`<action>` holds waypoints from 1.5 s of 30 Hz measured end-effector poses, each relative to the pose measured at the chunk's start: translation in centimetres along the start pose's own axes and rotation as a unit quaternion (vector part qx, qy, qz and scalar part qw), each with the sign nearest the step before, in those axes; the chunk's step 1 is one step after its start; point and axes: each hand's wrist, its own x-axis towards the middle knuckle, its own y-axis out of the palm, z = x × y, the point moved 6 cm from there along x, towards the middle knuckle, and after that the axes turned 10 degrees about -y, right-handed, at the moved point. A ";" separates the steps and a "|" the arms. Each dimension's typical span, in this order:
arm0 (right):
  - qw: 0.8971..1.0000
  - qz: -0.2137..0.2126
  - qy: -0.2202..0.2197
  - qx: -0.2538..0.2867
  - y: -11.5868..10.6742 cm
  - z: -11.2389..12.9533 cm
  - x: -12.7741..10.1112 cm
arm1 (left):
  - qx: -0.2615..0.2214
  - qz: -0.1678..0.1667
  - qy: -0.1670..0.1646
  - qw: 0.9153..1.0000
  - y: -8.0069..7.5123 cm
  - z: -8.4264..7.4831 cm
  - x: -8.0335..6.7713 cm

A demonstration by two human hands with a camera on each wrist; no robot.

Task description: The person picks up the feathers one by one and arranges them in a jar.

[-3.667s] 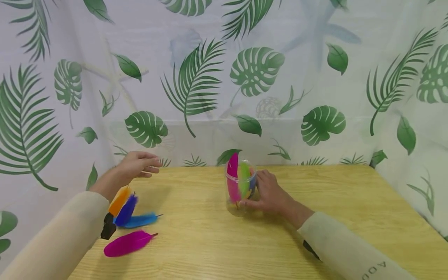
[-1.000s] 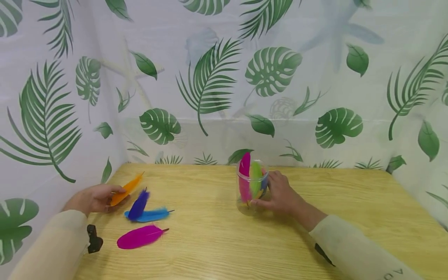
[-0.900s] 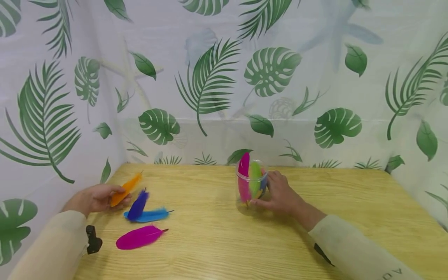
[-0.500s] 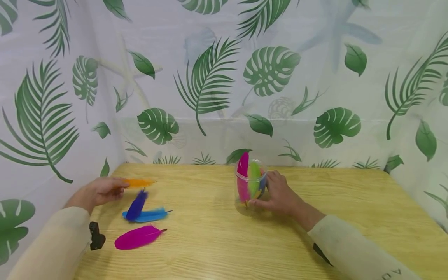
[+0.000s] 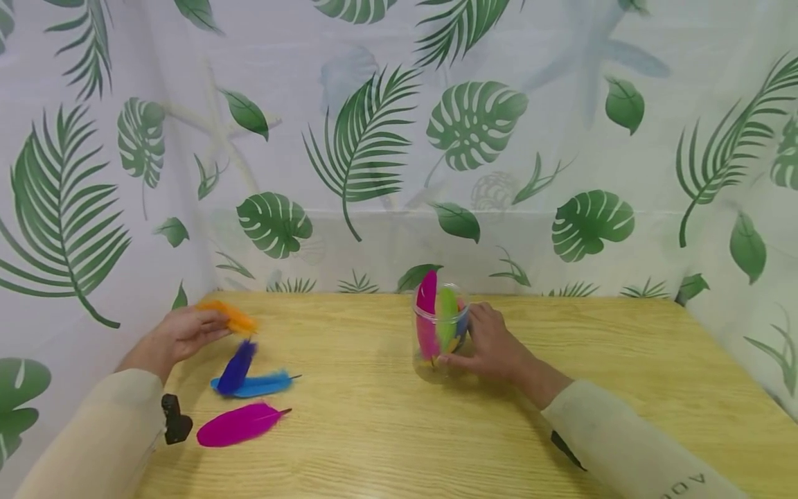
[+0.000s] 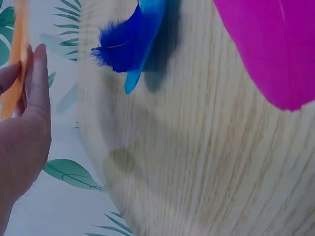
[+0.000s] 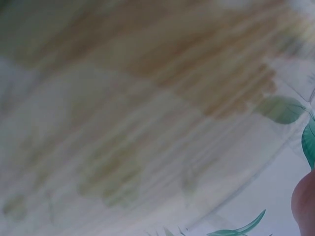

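My left hand [image 5: 193,331] pinches an orange feather [image 5: 229,316] between thumb and fingers, above the table's left side. In the left wrist view the feather [image 6: 19,49] stands edge-on between the thumb and straight fingers. Just below it lie a dark blue feather [image 5: 237,367] and, partly under that, a light blue feather [image 5: 264,383]. Nearer the front lies a magenta feather [image 5: 240,424]. My right hand [image 5: 492,346] grips a clear plastic cup [image 5: 420,371] from its right side. Inside the cup stand a magenta feather [image 5: 427,305], a green feather [image 5: 447,319] and other coloured pieces, partly hidden.
The light wooden table [image 5: 349,430] reaches back to a white curtain [image 5: 380,249] printed with green leaves, which also hangs at both sides. A black wrist strap piece [image 5: 176,419] shows at the left sleeve. The right wrist view is mostly blurred tabletop.
My left hand has taken up the orange feather from the table, raised it and swung its tip from upper right to lower right. The right hand stays at the cup; the head view shifts slightly.
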 end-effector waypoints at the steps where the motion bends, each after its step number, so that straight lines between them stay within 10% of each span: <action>1: 1.000 0.000 0.000 -0.001 0.0 0.0 0.0 | 0.005 -0.003 0.003 1.000 0.1 -0.1 0.0; 15: 1.000 -0.001 -0.003 -0.001 0.0 0.1 0.0 | 0.082 -0.028 0.022 0.996 2.6 -1.1 0.9; 26: 1.000 0.009 0.000 -0.001 -0.2 0.3 -0.1 | 0.038 -0.092 0.009 0.995 4.9 -2.3 0.4; 36: 1.000 0.004 0.006 -0.011 -0.4 0.3 0.0 | 0.008 -0.024 0.017 1.000 8.8 -3.7 0.3; 45: 1.000 0.003 0.008 -0.001 -0.2 0.1 0.1 | 0.037 -0.030 0.034 0.998 12.7 -4.7 -0.3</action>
